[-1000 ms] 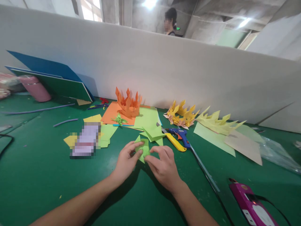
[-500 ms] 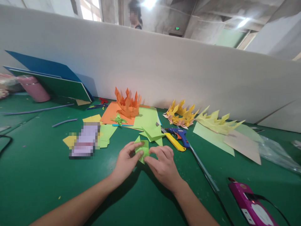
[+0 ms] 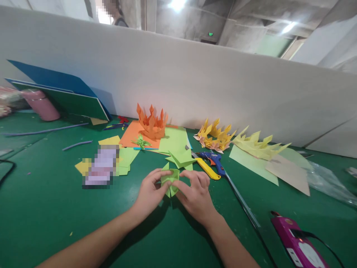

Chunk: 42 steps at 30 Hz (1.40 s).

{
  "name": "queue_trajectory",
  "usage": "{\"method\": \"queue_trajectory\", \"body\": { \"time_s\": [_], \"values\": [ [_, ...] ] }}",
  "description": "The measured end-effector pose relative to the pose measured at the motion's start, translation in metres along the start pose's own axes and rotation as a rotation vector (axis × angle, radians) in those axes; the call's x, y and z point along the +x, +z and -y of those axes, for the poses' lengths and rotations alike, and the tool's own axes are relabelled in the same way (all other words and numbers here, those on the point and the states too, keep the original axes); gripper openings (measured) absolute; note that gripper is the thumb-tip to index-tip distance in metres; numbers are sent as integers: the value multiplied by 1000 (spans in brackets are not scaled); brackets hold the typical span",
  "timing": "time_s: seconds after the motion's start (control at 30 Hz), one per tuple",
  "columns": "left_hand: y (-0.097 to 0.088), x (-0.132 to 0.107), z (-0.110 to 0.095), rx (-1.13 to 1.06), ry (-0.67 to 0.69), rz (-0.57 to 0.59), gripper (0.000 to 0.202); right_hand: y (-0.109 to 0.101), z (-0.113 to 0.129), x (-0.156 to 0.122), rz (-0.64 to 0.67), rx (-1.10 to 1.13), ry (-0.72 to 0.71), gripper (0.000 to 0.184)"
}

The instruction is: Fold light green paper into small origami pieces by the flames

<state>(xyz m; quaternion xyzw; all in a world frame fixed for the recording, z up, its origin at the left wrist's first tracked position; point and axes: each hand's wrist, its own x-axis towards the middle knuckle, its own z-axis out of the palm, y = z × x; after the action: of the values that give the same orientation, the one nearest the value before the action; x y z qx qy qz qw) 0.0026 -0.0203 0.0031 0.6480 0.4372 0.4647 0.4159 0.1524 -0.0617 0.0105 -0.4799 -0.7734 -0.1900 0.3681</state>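
Observation:
A small folded piece of light green paper (image 3: 173, 175) is held up between my two hands over the green table. My left hand (image 3: 152, 190) pinches its left side, fingers behind and thumb in front. From the other side, my right hand (image 3: 195, 191) grips the paper with thumb and fingers. A slit parts the lower edge of the paper into two points. Just beyond my hands lie more folded green paper pieces (image 3: 180, 159). A yellow utility knife (image 3: 208, 168) and a blue glue gun (image 3: 213, 158) rest to the right of them.
An orange paper crown (image 3: 153, 124) stands on coloured sheets near the white partition (image 3: 178, 78). Farther right are a yellow-orange crown (image 3: 214, 136) and a pale yellow crown strip (image 3: 258, 145). A phone (image 3: 102, 165) lies left; a magenta power strip (image 3: 297, 242) sits front right.
My right hand has shifted onto the paper's right side, its thumb now on the front. The paper has turned slightly and shows a slit below. A person beyond the partition has moved left.

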Motion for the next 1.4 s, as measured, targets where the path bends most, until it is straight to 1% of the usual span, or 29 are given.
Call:
{"method": "queue_trajectory", "body": {
  "time_s": [0.2,0.43,0.53,0.73,1.0,1.17,1.23,1.4],
  "values": [
    [-1,0,0,31,-17,15,21,0,-3,-1,-24,0,-6,13],
    [-1,0,-5,15,-22,40,19,0,-3,-2,-3,7,-15,12],
    [-1,1,-4,13,-15,36,17,0,-3,-2,-2,11,-21,14],
    [-1,0,-3,27,-24,68,17,-1,-3,-1,0,25,-24,15],
    [0,0,-2,-7,-33,56,19,-2,-5,1,-5,30,-38,15],
    [0,2,0,-36,-55,23,21,-8,-7,1,46,45,-31,7],
    [0,2,1,-50,-61,19,21,-9,-8,1,65,60,-38,8],
    [0,2,2,-41,-61,11,21,-7,-6,0,15,62,-52,10]
  ]
}}
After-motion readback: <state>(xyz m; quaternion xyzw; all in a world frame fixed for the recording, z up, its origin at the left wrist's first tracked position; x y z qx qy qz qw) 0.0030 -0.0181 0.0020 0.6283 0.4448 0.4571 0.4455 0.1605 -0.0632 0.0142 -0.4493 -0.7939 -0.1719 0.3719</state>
